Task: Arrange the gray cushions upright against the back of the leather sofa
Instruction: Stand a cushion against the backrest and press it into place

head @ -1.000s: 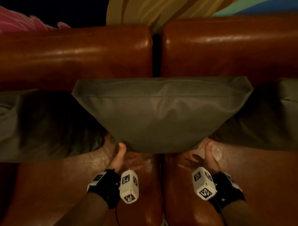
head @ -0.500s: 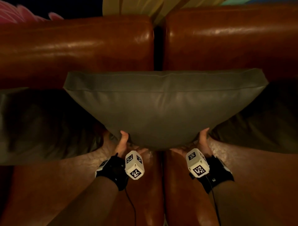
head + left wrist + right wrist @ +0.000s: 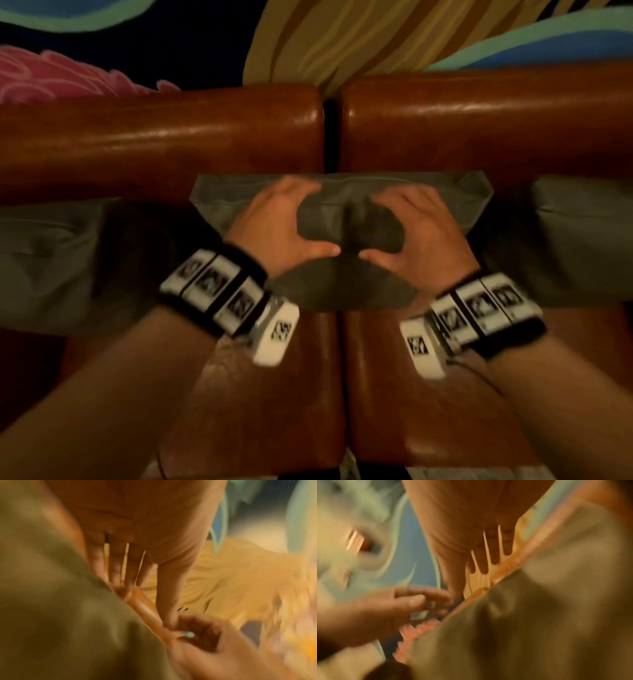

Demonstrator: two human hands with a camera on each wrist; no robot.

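The middle gray cushion (image 3: 342,291) stands upright on the seat, leaning on the brown leather sofa back (image 3: 171,144) at the seam between its two sections. My left hand (image 3: 281,222) and right hand (image 3: 424,226) lie side by side on the cushion's front face. Their fingers are spread and point up, and the thumbs almost meet. In the blurred left wrist view, straight fingers (image 3: 120,563) lie along the gray cushion (image 3: 51,601). The right wrist view shows straight fingers (image 3: 489,550) beside the cushion (image 3: 539,608) as well.
Another gray cushion (image 3: 44,260) leans on the sofa back at the left and a third (image 3: 582,240) at the right, both close to the middle one. Bare leather seat (image 3: 274,394) lies in front. A painted wall (image 3: 342,34) rises behind the sofa.
Both hands left the cushion's lower edge, where they held it from below, and now lie flat on its front. The cushion sits farther back against the sofa back.
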